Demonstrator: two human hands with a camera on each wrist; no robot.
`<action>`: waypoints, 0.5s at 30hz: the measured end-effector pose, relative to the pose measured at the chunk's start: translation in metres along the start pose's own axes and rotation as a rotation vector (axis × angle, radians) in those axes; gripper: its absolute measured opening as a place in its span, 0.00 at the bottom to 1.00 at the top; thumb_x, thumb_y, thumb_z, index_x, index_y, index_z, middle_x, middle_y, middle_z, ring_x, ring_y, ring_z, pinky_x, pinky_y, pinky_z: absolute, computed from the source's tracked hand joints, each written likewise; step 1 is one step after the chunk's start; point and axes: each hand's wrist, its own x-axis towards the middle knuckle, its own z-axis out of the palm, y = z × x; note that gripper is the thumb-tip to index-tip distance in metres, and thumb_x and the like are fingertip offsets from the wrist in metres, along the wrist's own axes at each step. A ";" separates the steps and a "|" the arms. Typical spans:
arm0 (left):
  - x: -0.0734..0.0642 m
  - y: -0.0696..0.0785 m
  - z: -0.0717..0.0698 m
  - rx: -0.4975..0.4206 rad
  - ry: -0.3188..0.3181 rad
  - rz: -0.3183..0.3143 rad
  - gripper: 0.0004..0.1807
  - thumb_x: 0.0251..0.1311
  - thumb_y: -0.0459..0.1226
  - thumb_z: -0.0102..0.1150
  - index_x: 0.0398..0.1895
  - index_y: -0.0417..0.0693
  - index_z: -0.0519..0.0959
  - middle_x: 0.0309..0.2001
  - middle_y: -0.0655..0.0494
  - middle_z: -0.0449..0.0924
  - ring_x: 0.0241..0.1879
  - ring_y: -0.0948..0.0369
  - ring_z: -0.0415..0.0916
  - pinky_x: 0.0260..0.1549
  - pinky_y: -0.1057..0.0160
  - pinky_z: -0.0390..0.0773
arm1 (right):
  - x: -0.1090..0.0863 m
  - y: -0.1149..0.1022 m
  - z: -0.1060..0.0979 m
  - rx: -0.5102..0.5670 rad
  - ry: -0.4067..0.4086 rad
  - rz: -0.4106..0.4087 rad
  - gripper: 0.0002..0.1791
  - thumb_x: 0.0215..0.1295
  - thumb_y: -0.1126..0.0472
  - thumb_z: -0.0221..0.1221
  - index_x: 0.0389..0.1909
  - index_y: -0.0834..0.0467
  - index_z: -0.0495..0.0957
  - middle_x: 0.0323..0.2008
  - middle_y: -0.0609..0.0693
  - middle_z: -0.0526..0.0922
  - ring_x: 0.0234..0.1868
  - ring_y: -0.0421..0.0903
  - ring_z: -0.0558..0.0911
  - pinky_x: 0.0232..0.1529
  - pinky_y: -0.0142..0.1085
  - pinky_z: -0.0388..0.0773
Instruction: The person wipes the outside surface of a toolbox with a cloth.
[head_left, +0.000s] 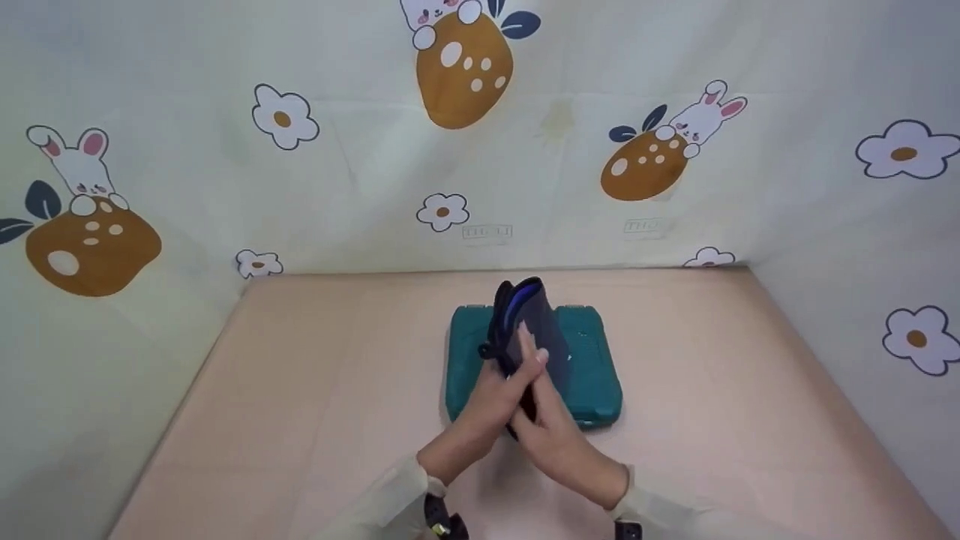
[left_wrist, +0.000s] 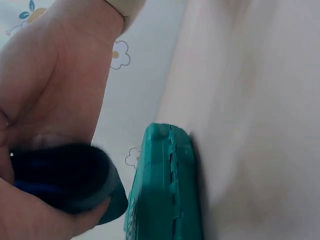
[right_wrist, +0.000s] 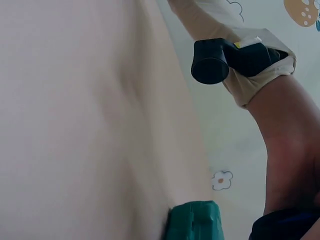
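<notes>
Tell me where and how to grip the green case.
Likely best: grip the green case by its left and right side walls, coming from both sides. It lies flat on the table, those thick walls are exposed, and the dark pouch blocks the middle.

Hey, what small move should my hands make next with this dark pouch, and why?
I'd probably press the sides of the dark pouch together toward its far end: that end gapes, showing blue inside, while your left hand and right hand already hold it between them, raised off the table.
</notes>
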 end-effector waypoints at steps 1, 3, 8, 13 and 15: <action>0.000 0.000 -0.001 -0.023 0.036 -0.021 0.46 0.68 0.57 0.57 0.78 0.40 0.52 0.70 0.47 0.64 0.64 0.54 0.67 0.66 0.45 0.60 | 0.000 0.001 0.001 -0.009 -0.016 0.009 0.45 0.76 0.71 0.52 0.83 0.53 0.36 0.81 0.46 0.36 0.79 0.45 0.39 0.73 0.40 0.43; -0.001 -0.001 -0.005 -0.064 0.077 -0.050 0.41 0.72 0.56 0.53 0.77 0.41 0.55 0.68 0.47 0.67 0.63 0.52 0.68 0.65 0.45 0.62 | -0.001 0.002 0.000 -0.024 -0.051 0.026 0.46 0.72 0.73 0.52 0.82 0.55 0.39 0.81 0.47 0.38 0.79 0.45 0.41 0.73 0.40 0.46; -0.002 -0.002 -0.022 -0.159 0.109 -0.114 0.37 0.76 0.53 0.47 0.77 0.43 0.53 0.71 0.45 0.61 0.67 0.50 0.62 0.68 0.46 0.57 | -0.003 0.006 -0.010 0.014 -0.150 0.042 0.43 0.68 0.76 0.51 0.82 0.53 0.49 0.80 0.47 0.47 0.78 0.46 0.48 0.71 0.41 0.53; -0.002 0.003 -0.042 -0.195 0.157 -0.147 0.41 0.76 0.51 0.47 0.80 0.42 0.42 0.78 0.42 0.49 0.75 0.48 0.51 0.72 0.46 0.46 | -0.008 0.016 -0.026 -0.056 -0.216 0.003 0.36 0.71 0.76 0.52 0.78 0.54 0.62 0.78 0.46 0.56 0.77 0.48 0.54 0.70 0.45 0.57; -0.002 0.007 -0.052 -0.199 0.184 -0.137 0.41 0.76 0.50 0.47 0.80 0.43 0.41 0.78 0.42 0.48 0.75 0.48 0.48 0.72 0.46 0.44 | -0.011 0.023 -0.035 -0.127 -0.231 -0.018 0.33 0.72 0.75 0.54 0.76 0.56 0.64 0.77 0.49 0.58 0.77 0.51 0.54 0.71 0.48 0.56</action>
